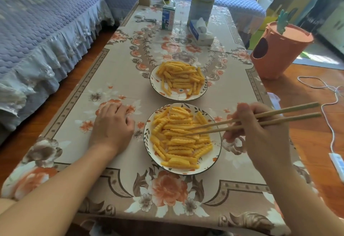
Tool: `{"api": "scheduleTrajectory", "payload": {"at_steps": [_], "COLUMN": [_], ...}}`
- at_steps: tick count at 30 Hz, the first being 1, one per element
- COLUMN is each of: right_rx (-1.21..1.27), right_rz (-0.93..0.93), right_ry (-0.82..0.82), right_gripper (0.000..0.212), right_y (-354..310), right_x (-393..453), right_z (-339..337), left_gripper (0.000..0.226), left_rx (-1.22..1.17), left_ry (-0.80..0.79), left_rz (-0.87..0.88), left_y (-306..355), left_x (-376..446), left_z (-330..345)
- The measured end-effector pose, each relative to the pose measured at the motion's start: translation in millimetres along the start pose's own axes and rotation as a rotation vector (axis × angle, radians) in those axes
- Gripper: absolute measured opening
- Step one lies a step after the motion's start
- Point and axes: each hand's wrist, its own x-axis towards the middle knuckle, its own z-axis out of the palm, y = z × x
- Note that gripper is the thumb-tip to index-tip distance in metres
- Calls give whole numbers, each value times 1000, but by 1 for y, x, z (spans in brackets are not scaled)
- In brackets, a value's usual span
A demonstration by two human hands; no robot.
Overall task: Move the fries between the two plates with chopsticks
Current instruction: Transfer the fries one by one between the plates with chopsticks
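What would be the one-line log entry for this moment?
right hand holds chopsticks | tips in near plate fries | left hand rests on table | far plate full

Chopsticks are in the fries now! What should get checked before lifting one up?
1. Right hand grips the chopsticks: ok.
2. Tips down in the near plate fries: ok.
3. One fry pinched between the tips: cannot tell.
4. Far plate within view, fries piled, bare rim at its near side: ok.
5. Left hand resting on the tablecloth, off the plate: ok.
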Motion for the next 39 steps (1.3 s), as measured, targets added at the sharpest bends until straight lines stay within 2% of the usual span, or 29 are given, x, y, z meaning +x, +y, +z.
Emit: {"api": "scheduleTrajectory", "payload": {"at_steps": [5, 11, 19, 25, 29, 32, 36, 39], "right_rx": [23, -146, -331, -424, -444, -322, -113, -139], "right_rz": [32, -62, -45, -12, 27, 59, 66, 31], "right_ry": [178, 153, 241, 275, 275, 241, 121, 44], "right_gripper": [28, 31, 47, 49, 46, 40, 38, 38], "right_y": [15, 37, 46, 43, 41, 29, 2, -8], "right_x": [31, 89, 124, 131, 131, 119, 92, 73], "right_z": [0, 39, 76, 85, 83, 72, 37, 6], "left_gripper": [42, 41, 52, 52, 52, 52, 52, 49], "left_rx": [2, 0, 5, 8, -6, -5, -3, -5], "left_ry": [-3, -3, -6, -7, -2, -10, -12, -10], "left_rz": [7, 11, 12, 9, 11, 3, 11, 6], "left_y": [-3, -3, -5, -5, -6, -5, -3, -4], "left_x": [1, 2, 3, 3, 3, 3, 1, 1], "left_z": [1, 1, 2, 1, 2, 0, -1, -1]}}
